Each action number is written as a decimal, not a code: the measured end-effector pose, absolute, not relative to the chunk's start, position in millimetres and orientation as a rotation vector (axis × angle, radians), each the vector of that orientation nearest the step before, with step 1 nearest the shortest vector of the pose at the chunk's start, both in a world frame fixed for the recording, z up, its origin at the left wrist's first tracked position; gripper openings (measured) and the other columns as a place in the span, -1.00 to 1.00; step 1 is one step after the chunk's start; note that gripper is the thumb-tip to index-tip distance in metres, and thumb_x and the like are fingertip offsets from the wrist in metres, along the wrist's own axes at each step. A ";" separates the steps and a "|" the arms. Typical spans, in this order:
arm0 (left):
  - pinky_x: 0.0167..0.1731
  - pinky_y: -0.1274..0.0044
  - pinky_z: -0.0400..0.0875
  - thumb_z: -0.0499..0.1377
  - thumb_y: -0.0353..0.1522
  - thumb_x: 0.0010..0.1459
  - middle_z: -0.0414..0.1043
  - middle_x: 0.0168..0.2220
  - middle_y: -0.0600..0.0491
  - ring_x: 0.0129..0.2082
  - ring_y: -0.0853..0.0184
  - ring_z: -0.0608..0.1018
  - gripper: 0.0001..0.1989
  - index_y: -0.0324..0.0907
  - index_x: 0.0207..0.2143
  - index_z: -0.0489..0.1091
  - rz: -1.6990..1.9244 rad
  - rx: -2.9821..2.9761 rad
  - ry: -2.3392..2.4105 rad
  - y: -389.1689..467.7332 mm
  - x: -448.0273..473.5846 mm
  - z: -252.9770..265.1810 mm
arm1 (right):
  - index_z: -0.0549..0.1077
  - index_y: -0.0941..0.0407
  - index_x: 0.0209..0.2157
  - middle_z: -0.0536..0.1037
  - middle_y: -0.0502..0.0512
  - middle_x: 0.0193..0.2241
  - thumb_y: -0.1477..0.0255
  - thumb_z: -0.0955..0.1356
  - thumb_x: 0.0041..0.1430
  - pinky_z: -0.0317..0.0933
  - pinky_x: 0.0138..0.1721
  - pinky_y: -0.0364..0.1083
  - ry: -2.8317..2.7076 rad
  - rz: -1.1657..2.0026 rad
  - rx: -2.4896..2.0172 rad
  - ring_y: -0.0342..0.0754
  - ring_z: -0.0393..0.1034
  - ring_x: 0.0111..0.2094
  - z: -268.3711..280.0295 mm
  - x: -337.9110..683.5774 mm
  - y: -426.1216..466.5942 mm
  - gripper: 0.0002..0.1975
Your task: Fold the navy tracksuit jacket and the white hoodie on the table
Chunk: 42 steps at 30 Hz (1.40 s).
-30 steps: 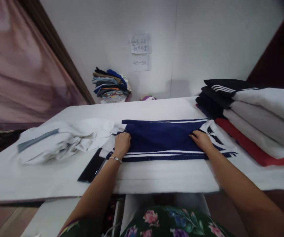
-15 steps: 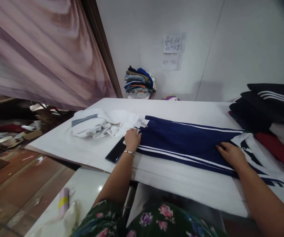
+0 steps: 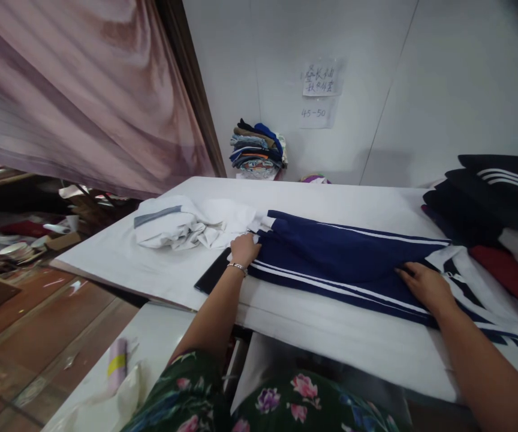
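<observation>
A navy garment (image 3: pixel 331 252) with white stripes along its long edges lies stretched across the white table. Its right end has a white section (image 3: pixel 463 270) with dark markings. My left hand (image 3: pixel 244 247) is closed on the garment's left end, its fingertips partly hidden in the cloth. Toward the other end, my right hand (image 3: pixel 423 285) has thumb and fingers drawn together on the navy fabric near the white section. A black phone (image 3: pixel 211 273) lies partly under my left wrist. Beyond the left hand is a crumpled white garment (image 3: pixel 178 225) with a grey band.
Folded dark clothes (image 3: pixel 488 198) and a red piece (image 3: pixel 508 273) are piled at the right of the table (image 3: pixel 367 201). A stack of folded clothes (image 3: pixel 258 150) stands by the wall. A pink curtain (image 3: pixel 119 90) hangs at left. A lilac roll (image 3: pixel 117 363) lies on a lower surface.
The view has shifted slightly, so everything sits a little farther right. Both hands keep their places on the navy garment, with very little movement.
</observation>
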<state>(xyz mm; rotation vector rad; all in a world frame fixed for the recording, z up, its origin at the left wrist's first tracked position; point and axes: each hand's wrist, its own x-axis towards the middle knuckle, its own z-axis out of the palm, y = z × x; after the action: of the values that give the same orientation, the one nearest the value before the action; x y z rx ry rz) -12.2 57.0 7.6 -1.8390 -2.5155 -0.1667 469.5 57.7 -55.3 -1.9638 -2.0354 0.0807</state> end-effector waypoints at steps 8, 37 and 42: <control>-0.12 0.36 0.31 0.08 -0.26 0.11 0.46 -0.04 -0.12 -0.02 0.09 0.46 -0.58 -0.14 0.03 0.37 -0.378 -1.812 -2.503 74.4 -22.3 7.3 | 0.51 0.06 -0.23 0.56 0.11 -0.21 0.13 0.22 0.15 0.24 -0.29 -0.03 -1.932 0.033 -1.904 0.09 0.44 -0.22 -56.9 466.7 60.2 -0.62; 0.20 0.15 -0.09 0.09 -0.39 0.07 0.35 0.07 -0.02 0.25 0.12 0.13 -0.85 -0.10 -0.29 0.40 -0.524 -1.947 -1.961 73.7 -5.9 10.5 | 0.52 0.05 -0.26 0.57 0.08 -0.23 0.20 0.22 0.20 0.18 -0.34 -0.08 -1.948 0.047 -1.960 0.03 0.43 -0.24 -50.0 459.7 59.3 -0.69; 0.13 0.13 0.06 0.09 -0.41 -0.01 0.41 -0.13 -0.08 0.05 0.10 0.35 -0.89 -0.12 -0.37 0.36 -0.290 -2.021 -2.119 72.7 -7.7 2.9 | 0.51 0.06 -0.27 0.57 0.07 -0.27 0.22 0.23 0.21 0.14 -0.36 -0.10 -1.971 0.026 -2.006 0.01 0.42 -0.27 -44.1 455.7 57.3 -0.71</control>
<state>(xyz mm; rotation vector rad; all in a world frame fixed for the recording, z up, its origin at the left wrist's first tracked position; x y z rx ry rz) -7.7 72.7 2.9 -2.0209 -2.1194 -0.2898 455.7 57.3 -44.1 -2.0057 -1.9706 0.0258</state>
